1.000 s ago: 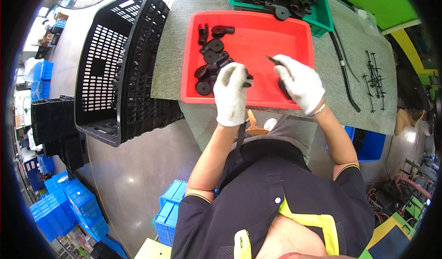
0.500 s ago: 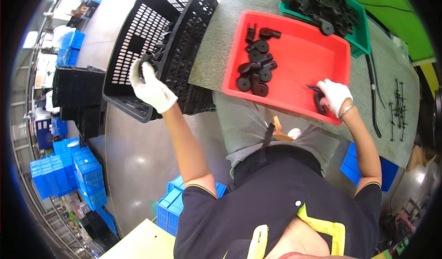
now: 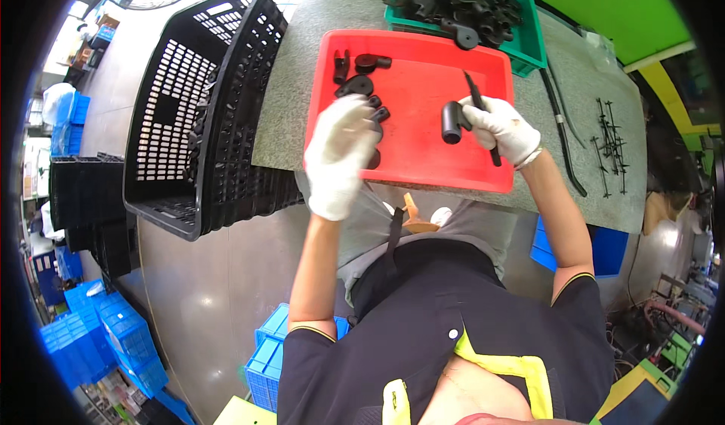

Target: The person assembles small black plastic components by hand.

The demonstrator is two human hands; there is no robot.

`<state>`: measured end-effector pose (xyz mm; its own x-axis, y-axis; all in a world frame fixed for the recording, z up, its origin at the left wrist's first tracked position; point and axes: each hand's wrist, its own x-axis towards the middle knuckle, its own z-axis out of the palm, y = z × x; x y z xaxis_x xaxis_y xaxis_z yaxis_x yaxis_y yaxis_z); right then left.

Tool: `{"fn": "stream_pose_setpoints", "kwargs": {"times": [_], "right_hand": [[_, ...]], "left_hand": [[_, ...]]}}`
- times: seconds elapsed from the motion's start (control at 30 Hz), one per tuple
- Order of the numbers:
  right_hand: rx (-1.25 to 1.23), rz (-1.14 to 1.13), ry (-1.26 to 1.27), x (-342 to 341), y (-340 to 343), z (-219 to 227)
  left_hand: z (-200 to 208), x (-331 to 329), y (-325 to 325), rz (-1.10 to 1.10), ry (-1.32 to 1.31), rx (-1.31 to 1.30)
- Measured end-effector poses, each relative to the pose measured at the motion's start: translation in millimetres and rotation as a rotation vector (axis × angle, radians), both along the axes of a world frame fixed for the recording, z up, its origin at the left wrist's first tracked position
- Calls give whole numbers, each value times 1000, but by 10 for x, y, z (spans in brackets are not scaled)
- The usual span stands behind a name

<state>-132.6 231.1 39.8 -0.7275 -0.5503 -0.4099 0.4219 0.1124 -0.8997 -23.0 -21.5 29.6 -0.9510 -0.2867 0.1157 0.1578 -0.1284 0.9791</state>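
Note:
My right hand (image 3: 507, 132), in a white glove, is closed on a slim black pointed tool (image 3: 473, 89) and a black plastic fitting with a short tube end (image 3: 451, 123). It holds both over the right half of a shallow red tray (image 3: 423, 177). My left hand (image 3: 336, 157), also gloved, hovers over the tray's left side and is smeared by motion; whether it holds anything does not show. Beneath and beyond it lie several black plastic fittings (image 3: 370, 63) with round, disc-like heads, some partly hidden by the glove.
Behind the red tray stands a green bin (image 3: 535, 44) heaped with black fittings. A black slotted crate (image 3: 200, 161) is tilted at the left of the grey table (image 3: 291, 100). Thin black rods (image 3: 610, 149) and a black strip (image 3: 563, 130) lie at the right. Blue crates (image 3: 264, 372) stand on the floor.
My left hand has come from the black crate to the red tray's left side. The right hand has lifted off the tray's near right corner, raising the tool and fitting. The view has shifted.

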Motion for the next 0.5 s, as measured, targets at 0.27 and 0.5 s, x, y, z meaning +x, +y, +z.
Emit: {"fn": "stream_pose_setpoints", "kwargs": {"times": [0.27, 0.5], "right_hand": [[-121, 40, -186, 219, -101, -115], [396, -71, 586, 339, -215, -175]], "left_hand": [[-179, -82, 677, -310, 64, 73], [-252, -54, 679, -120, -199, 152]]}}
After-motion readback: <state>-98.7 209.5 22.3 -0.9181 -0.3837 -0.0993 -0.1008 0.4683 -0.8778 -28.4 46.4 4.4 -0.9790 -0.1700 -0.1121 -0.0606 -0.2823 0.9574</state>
